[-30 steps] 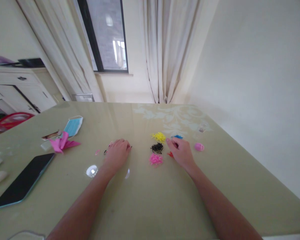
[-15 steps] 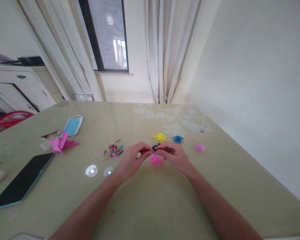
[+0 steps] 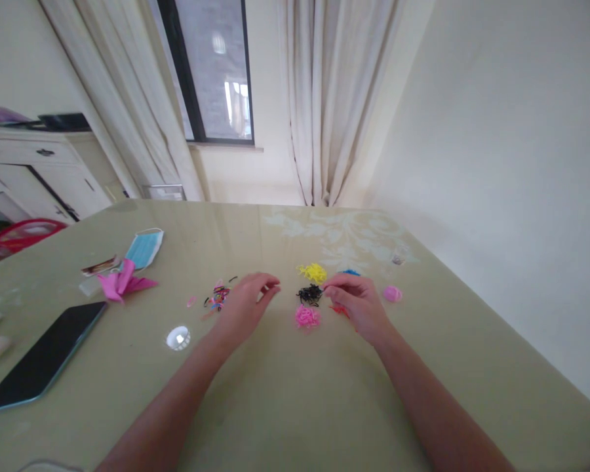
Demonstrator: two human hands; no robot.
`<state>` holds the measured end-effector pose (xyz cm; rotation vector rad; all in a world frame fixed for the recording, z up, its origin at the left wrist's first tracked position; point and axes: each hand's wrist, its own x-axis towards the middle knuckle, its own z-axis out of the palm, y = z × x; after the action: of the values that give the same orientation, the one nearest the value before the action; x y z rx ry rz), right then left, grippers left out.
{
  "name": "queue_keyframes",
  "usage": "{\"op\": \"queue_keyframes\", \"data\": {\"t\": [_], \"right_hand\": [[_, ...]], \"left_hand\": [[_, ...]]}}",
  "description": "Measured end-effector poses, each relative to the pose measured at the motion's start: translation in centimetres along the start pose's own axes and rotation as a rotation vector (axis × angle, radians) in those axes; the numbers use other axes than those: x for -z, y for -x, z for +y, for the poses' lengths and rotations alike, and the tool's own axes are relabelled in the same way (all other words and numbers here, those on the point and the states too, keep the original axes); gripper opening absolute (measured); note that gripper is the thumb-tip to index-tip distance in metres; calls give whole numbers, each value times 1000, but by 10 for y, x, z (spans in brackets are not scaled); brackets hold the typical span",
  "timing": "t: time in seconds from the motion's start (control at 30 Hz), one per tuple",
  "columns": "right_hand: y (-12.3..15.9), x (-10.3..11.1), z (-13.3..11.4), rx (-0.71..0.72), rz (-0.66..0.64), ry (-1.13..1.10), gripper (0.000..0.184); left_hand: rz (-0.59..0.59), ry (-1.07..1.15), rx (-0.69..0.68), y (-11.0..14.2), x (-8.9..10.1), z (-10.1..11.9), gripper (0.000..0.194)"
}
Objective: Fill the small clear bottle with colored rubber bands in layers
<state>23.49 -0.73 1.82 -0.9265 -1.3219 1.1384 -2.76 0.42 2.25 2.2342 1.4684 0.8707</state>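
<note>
Coloured bands (image 3: 221, 295), rubbery by the look of them, lie in little heaps across the middle of the table (image 3: 295, 406). Nearest, off to the left, is a dark-screened device (image 3: 44, 357), with a shiny clear disc (image 3: 178, 337) to its right. Next comes the pink heap (image 3: 307, 317), the black heap (image 3: 309, 295) just behind it.

The left hand (image 3: 246, 301) partly covers the mixed heap of bands, thumb and fingers a little apart — I see nothing between them. At the black heap's right edge is the right hand (image 3: 358, 298), thumb and forefinger tips brought close; I can't tell whether a band is caught there. The red heap (image 3: 338, 308) shows partly beneath it.

With loops this tangled, I'd judge a light pinch works best: tips only, one strand from the edge, lifted straight up so its neighbours can drop free — and the palm kept off the red loops.

Farther back lie the yellow heap (image 3: 314, 273) and the blue heap (image 3: 351, 271), the latter mostly hidden by the right hand; beyond, at left, a face mask (image 3: 144, 250), then the window (image 3: 219, 72).
</note>
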Motion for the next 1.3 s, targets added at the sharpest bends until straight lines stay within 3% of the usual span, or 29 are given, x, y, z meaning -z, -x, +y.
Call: {"op": "queue_keyframes", "data": {"t": [0.07,0.17,0.37,0.47,0.6,0.73,0.87,1.13,1.3], "right_hand": [[-2,6,-3,24,91,-142,20],[-4,10,-7,33,133,-241,22],[-4,6,-7,-65,89,-265,26],[-5,6,-5,-86,100,-177,28],[-8,10,5,-94,91,193,21],[-11,9,24,55,122,650,8],[-14,2,37,162,77,917,11],[-10,4,33,237,29,980,14],[-8,3,28,249,43,931,12]], "left_hand": [[32,-318,117,-1,12,-15,25],[-57,-607,268,0,24,-32,27],[-204,-726,322,0,21,-40,29],[-207,-701,314,-1,20,-40,31],[-181,-676,329,-3,23,-37,31],[-115,-651,364,-4,25,-35,31],[-13,-562,345,-6,24,-39,30],[122,121,342,-11,19,-59,28],[108,212,398,-9,18,-63,27]]}}
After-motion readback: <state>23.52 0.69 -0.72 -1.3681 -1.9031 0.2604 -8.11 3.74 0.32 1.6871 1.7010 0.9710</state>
